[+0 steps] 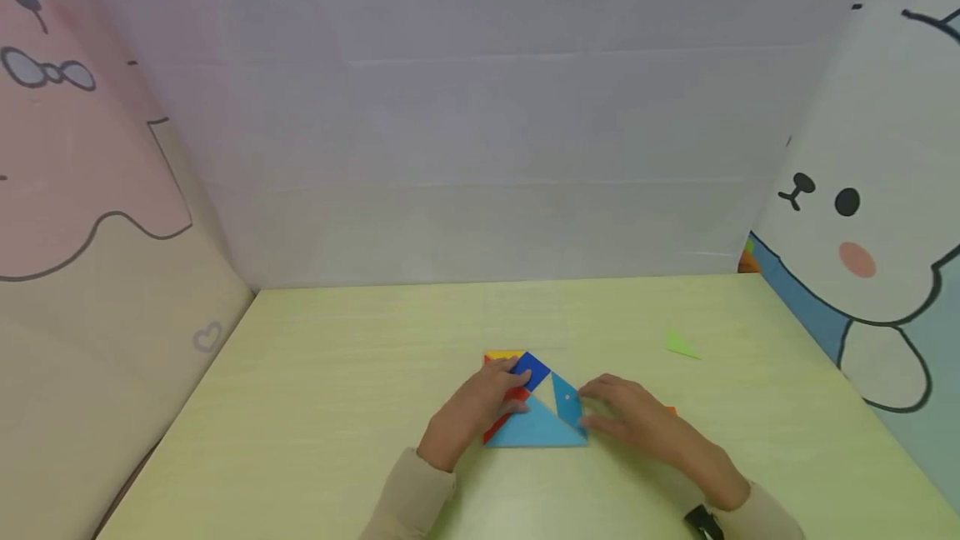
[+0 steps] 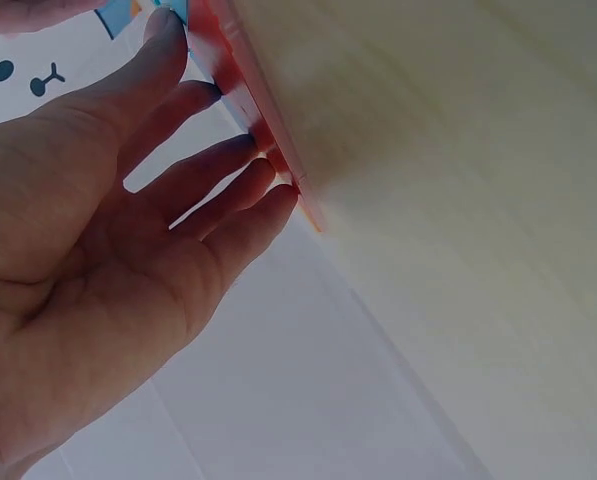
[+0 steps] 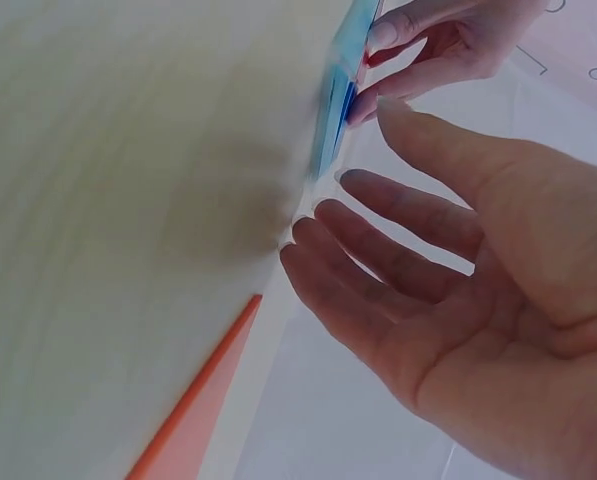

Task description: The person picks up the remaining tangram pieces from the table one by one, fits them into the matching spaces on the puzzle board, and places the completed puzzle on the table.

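Note:
Tangram pieces lie together on the table: a yellow piece [image 1: 501,354], a dark blue square [image 1: 536,370], a red piece [image 1: 497,430], a large light blue triangle [image 1: 534,430] and a smaller light blue piece [image 1: 567,401] with a small hole. My left hand [image 1: 476,405] rests on the left part of this group, its fingertips touching the dark blue square and the red piece, which it partly covers. At the right side, my right hand [image 1: 637,417] has its loosely bent fingers beside the smaller light blue piece; in the right wrist view nothing is in its palm.
A green triangle [image 1: 681,346] lies apart, toward the back right. An orange piece [image 3: 203,400] is on the table by my right hand, mostly hidden behind it in the head view. White and cartoon-printed panels [image 1: 480,123] enclose the table's back and sides.

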The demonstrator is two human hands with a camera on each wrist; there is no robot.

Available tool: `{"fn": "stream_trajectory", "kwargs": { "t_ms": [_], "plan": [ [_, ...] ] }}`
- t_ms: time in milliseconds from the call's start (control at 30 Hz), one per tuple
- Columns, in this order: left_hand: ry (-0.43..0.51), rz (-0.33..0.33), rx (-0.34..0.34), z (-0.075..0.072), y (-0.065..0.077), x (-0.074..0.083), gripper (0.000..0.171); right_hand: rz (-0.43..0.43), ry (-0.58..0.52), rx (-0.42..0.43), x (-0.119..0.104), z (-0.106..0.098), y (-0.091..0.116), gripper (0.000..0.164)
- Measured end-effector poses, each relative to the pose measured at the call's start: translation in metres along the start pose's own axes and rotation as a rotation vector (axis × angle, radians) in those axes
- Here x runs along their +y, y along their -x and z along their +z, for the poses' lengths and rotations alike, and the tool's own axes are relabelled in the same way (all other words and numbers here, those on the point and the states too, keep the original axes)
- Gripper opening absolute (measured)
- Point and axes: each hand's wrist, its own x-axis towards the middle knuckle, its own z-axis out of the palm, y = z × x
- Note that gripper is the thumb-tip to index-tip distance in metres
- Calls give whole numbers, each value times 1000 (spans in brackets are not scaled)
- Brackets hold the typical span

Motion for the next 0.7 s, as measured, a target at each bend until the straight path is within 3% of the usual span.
{"fn": "stream_trajectory", "kwargs": {
  "t_ms": [267, 533, 700],
  "plan": [
    [21, 0, 4, 0, 0, -1, 51, 8, -70, 39, 12, -5, 1, 27],
    [40, -5, -7, -2, 0, 1, 51, 106, -129, 25, 16, -11, -3, 24],
    [30, 8, -16, -2, 0, 1, 50, 133, -111, 62, 22, -13, -4, 20]
  ]
}}
